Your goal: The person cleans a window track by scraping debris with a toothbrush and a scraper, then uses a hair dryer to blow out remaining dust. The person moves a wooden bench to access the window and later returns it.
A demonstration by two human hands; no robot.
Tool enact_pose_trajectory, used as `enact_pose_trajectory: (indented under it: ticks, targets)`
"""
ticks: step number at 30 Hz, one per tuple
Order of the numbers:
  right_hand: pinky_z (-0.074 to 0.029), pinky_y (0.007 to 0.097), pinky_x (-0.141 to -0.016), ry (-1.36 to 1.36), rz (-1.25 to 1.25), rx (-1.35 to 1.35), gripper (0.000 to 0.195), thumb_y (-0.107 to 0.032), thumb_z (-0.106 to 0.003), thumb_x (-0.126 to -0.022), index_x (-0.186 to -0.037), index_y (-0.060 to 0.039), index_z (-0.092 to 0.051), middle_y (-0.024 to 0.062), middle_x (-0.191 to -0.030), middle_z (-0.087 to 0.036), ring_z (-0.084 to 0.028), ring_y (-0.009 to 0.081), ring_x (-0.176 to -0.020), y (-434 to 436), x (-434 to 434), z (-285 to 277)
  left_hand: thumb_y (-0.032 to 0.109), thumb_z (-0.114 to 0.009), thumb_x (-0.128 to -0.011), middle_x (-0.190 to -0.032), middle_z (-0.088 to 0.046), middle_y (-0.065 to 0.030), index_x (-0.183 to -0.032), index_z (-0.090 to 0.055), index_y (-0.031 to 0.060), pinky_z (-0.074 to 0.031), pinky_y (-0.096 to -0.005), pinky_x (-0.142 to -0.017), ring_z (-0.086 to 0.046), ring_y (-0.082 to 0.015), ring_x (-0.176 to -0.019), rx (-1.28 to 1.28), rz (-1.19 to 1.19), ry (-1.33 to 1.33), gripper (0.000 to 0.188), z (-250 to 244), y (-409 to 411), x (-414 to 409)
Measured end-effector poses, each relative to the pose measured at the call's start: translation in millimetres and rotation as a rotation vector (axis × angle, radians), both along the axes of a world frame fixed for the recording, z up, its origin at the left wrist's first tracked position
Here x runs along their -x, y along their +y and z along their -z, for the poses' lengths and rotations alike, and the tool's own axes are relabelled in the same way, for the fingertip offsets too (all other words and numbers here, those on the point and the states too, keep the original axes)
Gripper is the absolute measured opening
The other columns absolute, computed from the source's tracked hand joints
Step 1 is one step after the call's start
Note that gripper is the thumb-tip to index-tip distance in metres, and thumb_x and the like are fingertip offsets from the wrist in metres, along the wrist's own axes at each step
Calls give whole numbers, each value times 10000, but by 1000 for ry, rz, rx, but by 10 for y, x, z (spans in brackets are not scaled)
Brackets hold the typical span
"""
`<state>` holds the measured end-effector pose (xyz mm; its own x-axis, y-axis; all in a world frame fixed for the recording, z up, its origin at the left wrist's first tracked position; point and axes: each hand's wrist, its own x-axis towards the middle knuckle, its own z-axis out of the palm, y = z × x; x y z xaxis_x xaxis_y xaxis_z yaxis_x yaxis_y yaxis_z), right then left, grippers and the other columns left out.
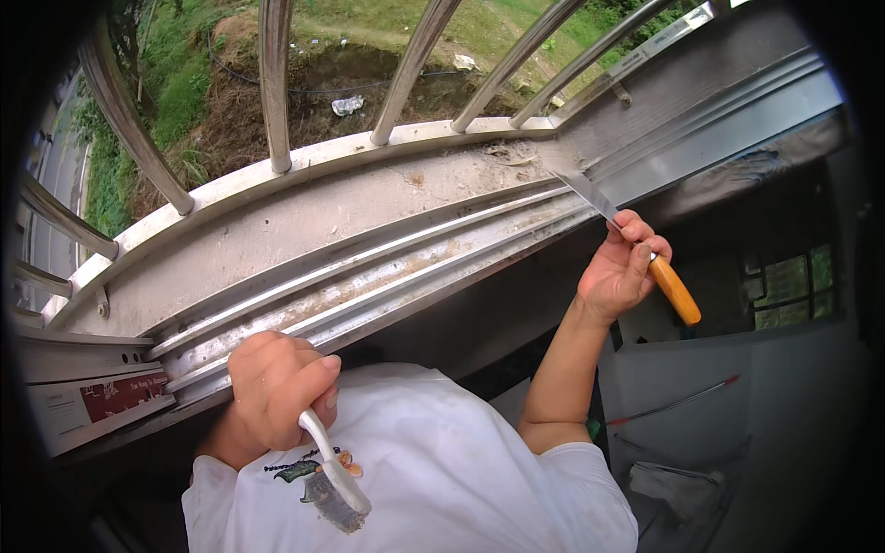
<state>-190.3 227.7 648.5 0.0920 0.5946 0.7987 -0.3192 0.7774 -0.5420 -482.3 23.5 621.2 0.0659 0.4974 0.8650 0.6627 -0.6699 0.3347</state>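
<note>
My left hand (283,387) is closed around the white handle of a scrub brush (339,484), whose worn, dirty bristles hang in front of my white shirt. In my right hand (622,269) is a metal-bladed scraper or knife (674,290) with an orange-brown wooden handle. Its blade reaches to the far right part of the dusty aluminium window track (387,269), near where the sill meets the frame; the tip is blurred. Brown dirt lies in the track's channels. Loose debris (515,155) is scattered on the sill beyond the track.
Metal bars (275,90) rise from a rail along the sill's outer edge, with grass and soil far below outside. A sliding window frame with a red label (124,397) stands at the left. Indoors, a red-ended rod (677,401) and a whitish cloth or bag (674,487) are at lower right.
</note>
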Motion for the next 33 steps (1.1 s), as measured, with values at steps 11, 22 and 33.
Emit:
enact_pose_trajectory:
  ticks: [11, 22, 33]
  targets:
    - [-455, 339, -781, -303, -118, 337, 70, -51, -523, -874, -908, -67, -463, 101, -824, -573, -556, 225, -838, 292, -549, 4, 38, -560, -810, -563, -522, -35, -890, -551, 3, -329, -263, -415, -508, -165, -441, -56, -36, -39, 88, -1, -28, -46]
    - [-457, 345, -819, -37, -43, 96, 94, -112, -560, -884, -933, -92, -483, 95, -865, -582, -563, 249, -905, 425, -390, -162, 46, -551, -821, -589, -522, -44, -914, -536, -9, -334, -272, -425, -509, -172, -453, -32, 1, 24, 109, -17, -14, -18]
    - [-462, 304, -758, -260, 63, 335, 75, -77, -544, -885, -921, -70, -479, 77, -827, -581, -580, 202, -842, 721, -857, -32, 31, -562, -800, -596, -526, -39, -932, -541, -16, -328, -268, -420, -513, -167, -463, -47, -4, 5, 142, -18, -10, -26]
